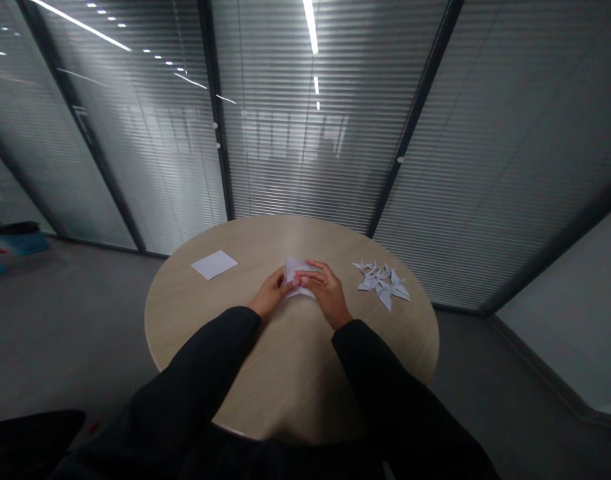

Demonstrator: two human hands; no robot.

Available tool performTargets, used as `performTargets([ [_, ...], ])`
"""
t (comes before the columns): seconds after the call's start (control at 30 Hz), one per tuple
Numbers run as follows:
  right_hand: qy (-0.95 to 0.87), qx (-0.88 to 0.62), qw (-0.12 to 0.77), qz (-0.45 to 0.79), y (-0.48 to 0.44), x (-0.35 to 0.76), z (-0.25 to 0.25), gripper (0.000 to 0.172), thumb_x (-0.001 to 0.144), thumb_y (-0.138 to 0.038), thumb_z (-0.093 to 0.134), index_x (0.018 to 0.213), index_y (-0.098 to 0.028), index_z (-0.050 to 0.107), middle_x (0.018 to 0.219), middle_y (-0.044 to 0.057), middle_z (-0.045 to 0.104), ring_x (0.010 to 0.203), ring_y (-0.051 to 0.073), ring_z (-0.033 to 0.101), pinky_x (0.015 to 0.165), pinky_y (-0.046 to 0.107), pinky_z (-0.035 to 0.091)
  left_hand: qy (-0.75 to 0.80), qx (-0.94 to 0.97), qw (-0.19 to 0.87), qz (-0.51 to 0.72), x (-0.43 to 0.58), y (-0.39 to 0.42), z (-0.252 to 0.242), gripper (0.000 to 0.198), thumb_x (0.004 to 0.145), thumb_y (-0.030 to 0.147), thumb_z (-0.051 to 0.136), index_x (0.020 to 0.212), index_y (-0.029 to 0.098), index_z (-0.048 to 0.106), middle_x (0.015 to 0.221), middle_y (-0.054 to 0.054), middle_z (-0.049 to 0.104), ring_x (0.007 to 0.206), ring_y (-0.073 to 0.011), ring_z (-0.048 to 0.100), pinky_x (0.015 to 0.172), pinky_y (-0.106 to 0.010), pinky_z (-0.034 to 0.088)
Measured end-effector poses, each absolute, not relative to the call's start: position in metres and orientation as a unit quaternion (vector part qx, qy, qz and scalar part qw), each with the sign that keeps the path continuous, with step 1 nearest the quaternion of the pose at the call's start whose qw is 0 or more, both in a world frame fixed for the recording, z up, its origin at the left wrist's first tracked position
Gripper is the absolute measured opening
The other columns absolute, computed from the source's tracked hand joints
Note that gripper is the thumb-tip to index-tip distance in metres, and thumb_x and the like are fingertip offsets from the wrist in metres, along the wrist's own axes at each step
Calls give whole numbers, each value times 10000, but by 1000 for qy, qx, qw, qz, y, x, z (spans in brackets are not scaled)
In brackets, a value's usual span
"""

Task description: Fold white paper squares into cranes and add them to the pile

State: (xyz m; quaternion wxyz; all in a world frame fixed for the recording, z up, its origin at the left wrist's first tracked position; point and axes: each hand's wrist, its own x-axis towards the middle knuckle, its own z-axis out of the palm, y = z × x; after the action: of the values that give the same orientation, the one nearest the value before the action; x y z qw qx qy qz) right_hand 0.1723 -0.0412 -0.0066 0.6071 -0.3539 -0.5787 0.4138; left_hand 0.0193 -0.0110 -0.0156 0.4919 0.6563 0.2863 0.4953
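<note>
A partly folded white paper [296, 268] lies on the round wooden table [265, 360] in front of me. My left hand [271, 293] pinches its near left edge with curled fingers. My right hand [325, 288] lies over the paper's right side, with its fingers pressed down on it. Both arms are in black sleeves.
A flat white sheet of paper [214, 264] lies at the table's back left. A pile of several folded white paper figures [383, 280] sits to the right of my hands. Glass walls with blinds [305, 133] stand behind the table. Grey floor surrounds it.
</note>
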Motion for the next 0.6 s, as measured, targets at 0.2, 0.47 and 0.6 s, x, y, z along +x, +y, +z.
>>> performTargets([
  [0.2,-570,-440,675,165,-34,185,-9,433,760,-368,667,1157,-212,588,1113,100,630,992,203,613,887,374,511,314,549,577,517,14,-3,-23,515,640,413,763,1038,117,626,1011,-136,692,831,-218,636,740,-328,484],
  [0.47,-612,-457,600,239,-31,184,-13,258,757,-413,649,895,-199,689,939,65,678,832,203,632,699,309,519,300,508,652,476,17,-12,-15,496,758,561,644,990,123,672,911,-135,723,829,-247,670,737,-338,517],
  [0.6,-594,-478,609,217,-32,182,-15,228,752,-395,644,854,-196,689,902,57,684,771,193,625,675,305,505,278,417,723,475,20,-15,-9,504,881,568,452,930,124,687,930,-146,721,872,-247,675,796,-353,528],
])
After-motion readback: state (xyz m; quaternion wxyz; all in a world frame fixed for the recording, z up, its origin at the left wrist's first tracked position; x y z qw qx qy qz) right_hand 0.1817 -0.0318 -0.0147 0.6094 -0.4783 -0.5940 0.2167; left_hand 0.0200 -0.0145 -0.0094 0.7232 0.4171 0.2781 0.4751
